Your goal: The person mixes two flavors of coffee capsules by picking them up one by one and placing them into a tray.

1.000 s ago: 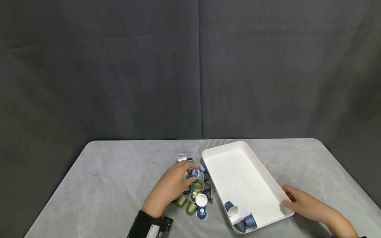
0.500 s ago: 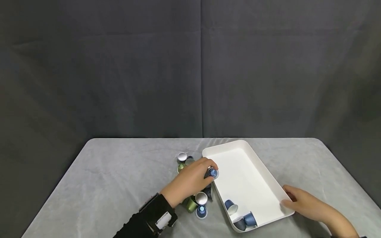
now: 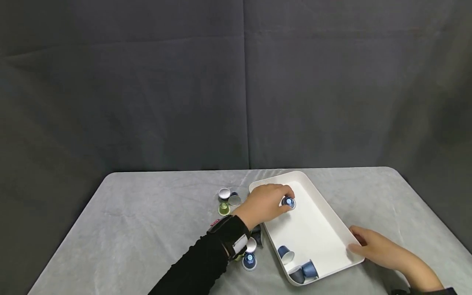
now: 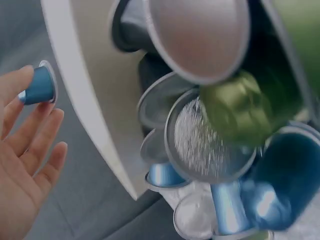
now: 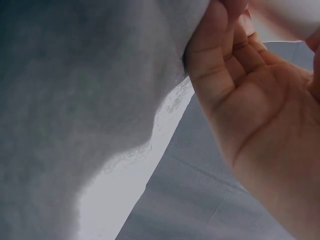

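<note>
1. Since the earlier frame, the left hand (image 3: 263, 205) has moved farther over the tray (image 3: 313, 223), pinching a blue capsule (image 3: 289, 202).
2. Left of the tray lies a capsule heap (image 3: 224, 208); the left wrist view shows parts the sleeve (image 3: 193, 264) hides from the head view.
3. Three capsules (image 3: 309, 269) lie in the tray's near left corner; floor stretches to its far edge.
4. The right hand (image 3: 380, 250) pinches the tray's right edge.

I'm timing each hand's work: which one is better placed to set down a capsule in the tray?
Probably the left hand: it pinches a blue capsule over the tray, which the right hand holds.
</note>
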`<state>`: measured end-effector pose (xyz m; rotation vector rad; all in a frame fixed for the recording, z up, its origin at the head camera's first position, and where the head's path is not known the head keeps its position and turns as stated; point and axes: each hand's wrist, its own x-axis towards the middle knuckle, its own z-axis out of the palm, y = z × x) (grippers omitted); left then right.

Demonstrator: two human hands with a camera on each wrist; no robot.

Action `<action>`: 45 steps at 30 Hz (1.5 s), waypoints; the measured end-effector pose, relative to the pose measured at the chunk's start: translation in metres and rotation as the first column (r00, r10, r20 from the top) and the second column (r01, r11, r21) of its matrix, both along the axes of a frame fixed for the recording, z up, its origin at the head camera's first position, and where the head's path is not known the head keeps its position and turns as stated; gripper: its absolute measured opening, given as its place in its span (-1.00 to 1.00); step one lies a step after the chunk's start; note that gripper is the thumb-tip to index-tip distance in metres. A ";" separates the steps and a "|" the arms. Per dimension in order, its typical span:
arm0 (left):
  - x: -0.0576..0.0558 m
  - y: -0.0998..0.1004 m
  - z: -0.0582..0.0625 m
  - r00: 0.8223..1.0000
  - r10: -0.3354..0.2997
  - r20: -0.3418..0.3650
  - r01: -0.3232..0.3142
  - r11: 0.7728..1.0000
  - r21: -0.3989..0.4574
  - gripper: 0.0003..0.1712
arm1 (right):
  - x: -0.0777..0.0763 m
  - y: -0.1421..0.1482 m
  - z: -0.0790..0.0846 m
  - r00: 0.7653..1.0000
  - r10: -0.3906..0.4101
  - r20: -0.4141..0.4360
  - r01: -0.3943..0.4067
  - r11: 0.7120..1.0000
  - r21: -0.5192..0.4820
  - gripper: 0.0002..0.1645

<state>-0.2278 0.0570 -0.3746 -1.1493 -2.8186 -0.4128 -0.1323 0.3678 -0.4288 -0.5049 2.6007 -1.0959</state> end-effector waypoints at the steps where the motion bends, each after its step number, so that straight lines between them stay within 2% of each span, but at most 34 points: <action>1: 0.000 0.004 -0.002 0.999 -0.014 -0.035 0.012 0.999 -0.045 -0.72 | 0.000 0.000 0.001 1.000 -0.002 0.005 0.002 1.000 0.001 -0.86; 4: 0.000 0.012 -0.009 0.988 -0.055 -0.141 0.031 0.985 -0.167 -0.74 | 0.000 -0.001 0.002 0.999 -0.010 0.031 0.010 1.000 0.004 -0.84; 6: 0.001 0.015 -0.011 0.984 -0.065 -0.165 0.029 0.977 -0.210 -0.74 | 0.000 -0.002 0.002 0.999 -0.013 0.037 0.013 1.000 0.004 -0.83; 12: 0.003 0.023 -0.016 0.992 -0.052 -0.117 0.023 0.973 -0.231 -0.75 | 0.000 -0.003 0.004 0.998 -0.027 0.051 0.026 1.000 0.006 -0.84; 25: 0.006 0.032 -0.020 0.992 -0.046 -0.117 0.017 0.970 -0.243 -0.75 | 0.002 -0.005 0.007 0.997 -0.035 0.065 0.034 0.999 0.008 -0.88; 29: 0.006 0.027 -0.021 0.993 -0.037 -0.109 0.011 0.973 -0.231 -0.70 | 0.001 -0.009 0.006 0.996 -0.035 0.084 0.035 0.999 -0.003 -0.85; 36: 0.003 0.013 -0.020 0.991 0.014 -0.131 -0.029 0.993 -0.115 -0.62 | -0.003 -0.010 0.006 0.995 -0.047 0.088 0.044 0.998 0.035 -0.82; 39: 0.005 0.003 -0.016 0.989 0.029 -0.146 -0.043 0.995 -0.089 -0.63 | -0.003 -0.009 0.007 0.994 -0.041 0.100 0.038 0.999 0.027 -0.82; 45: 0.014 -0.020 -0.002 0.984 0.018 -0.178 -0.029 0.998 -0.058 -0.65 | 0.002 -0.006 0.009 0.994 -0.039 0.103 0.039 0.999 0.001 -0.85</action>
